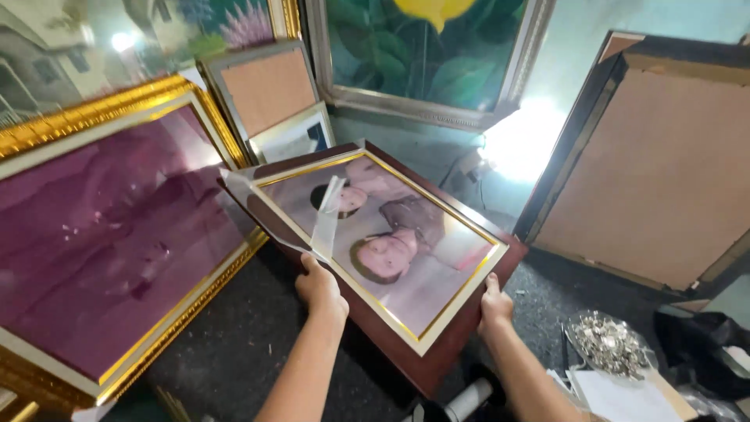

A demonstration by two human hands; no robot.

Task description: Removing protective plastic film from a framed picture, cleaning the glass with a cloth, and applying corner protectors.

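Gripping a framed portrait (383,242), both hands (320,287) closed on it; dark speckled floor (234,344), leaning frames (648,172)

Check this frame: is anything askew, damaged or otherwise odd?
One thing stands out: a clear film strip is half peeled off the glass of the brown framed portrait, standing up loose near the left hand. The right hand holds the lower edge. The frame itself shows no damage.

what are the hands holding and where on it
Both hands hold the framed photo by its near edge: left hand also pinching the clear film, right hand near the lower right corner.
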